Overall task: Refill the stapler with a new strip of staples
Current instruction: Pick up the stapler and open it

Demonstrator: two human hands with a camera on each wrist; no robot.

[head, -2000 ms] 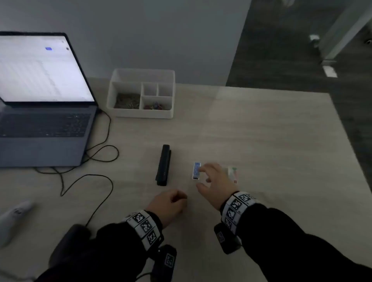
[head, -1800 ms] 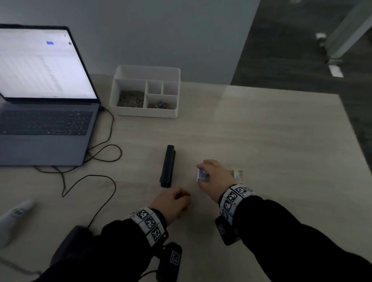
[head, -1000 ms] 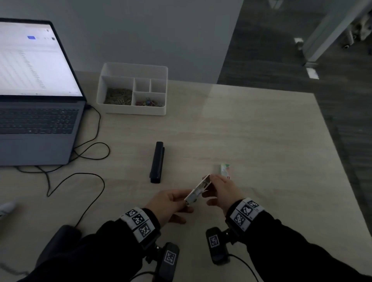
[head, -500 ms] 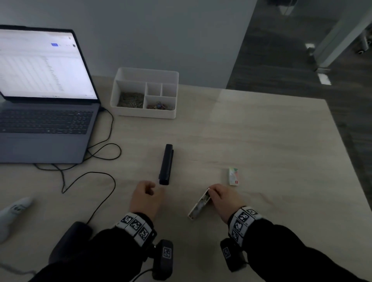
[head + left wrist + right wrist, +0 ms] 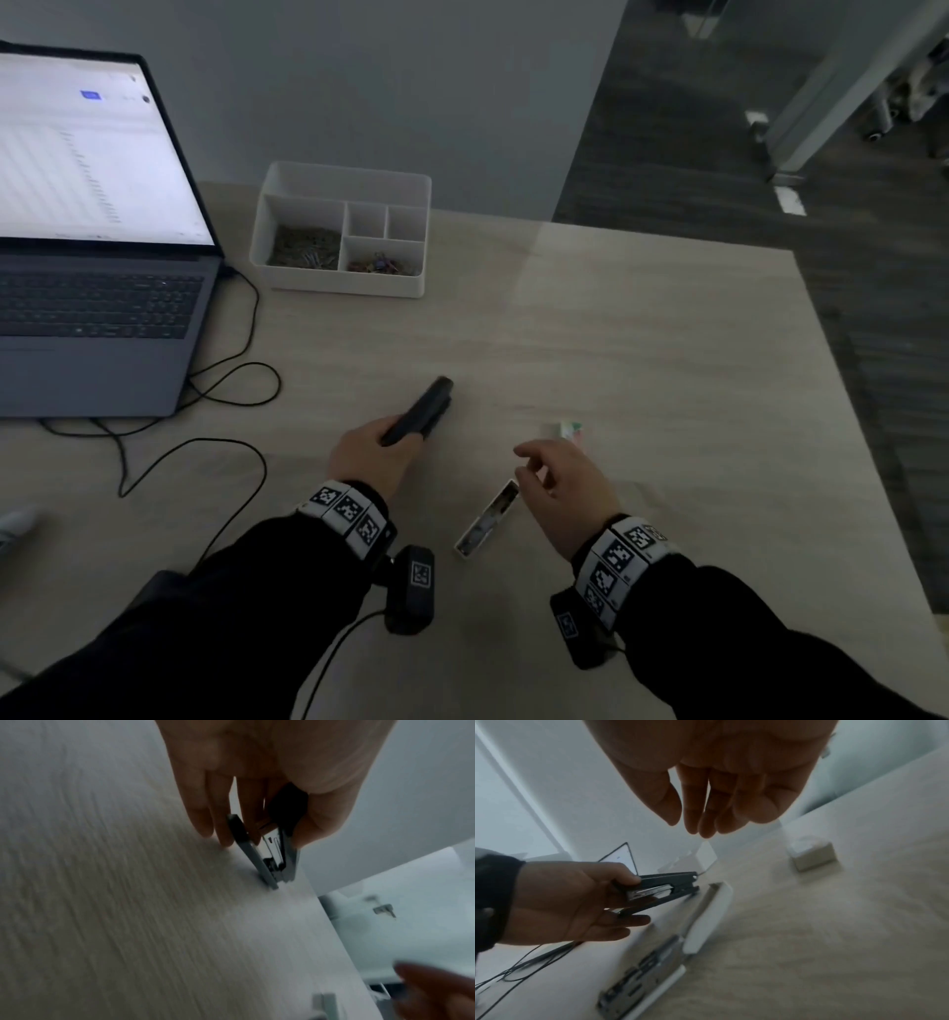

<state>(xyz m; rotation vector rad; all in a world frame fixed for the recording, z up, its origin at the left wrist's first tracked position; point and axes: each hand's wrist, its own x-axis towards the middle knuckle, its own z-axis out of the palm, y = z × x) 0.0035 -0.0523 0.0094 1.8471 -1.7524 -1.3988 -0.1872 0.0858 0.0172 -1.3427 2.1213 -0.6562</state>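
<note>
Open table (image 5: pixel 590 334) beyond both hands; organizer tray (image 5: pixel 339 285), laptop (image 5: pixel 97 329) and cables (image 5: pixel 231 380) crowding the far left.

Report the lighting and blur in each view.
Head view: dim, dark sleeves swallow detail, the laptop screen glares. Left wrist view: brighter, table grain streaked by blur, stapler fairly sharp. Right wrist view: washed out, staple tray smeared.

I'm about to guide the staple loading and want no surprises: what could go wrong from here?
1. The left hand holds the stapler only by its rear end; it could slip or twist when opened.
2. The open staple box lies right under the right hand, which holds nothing; a careless reach might knock it and spill strips.
</note>
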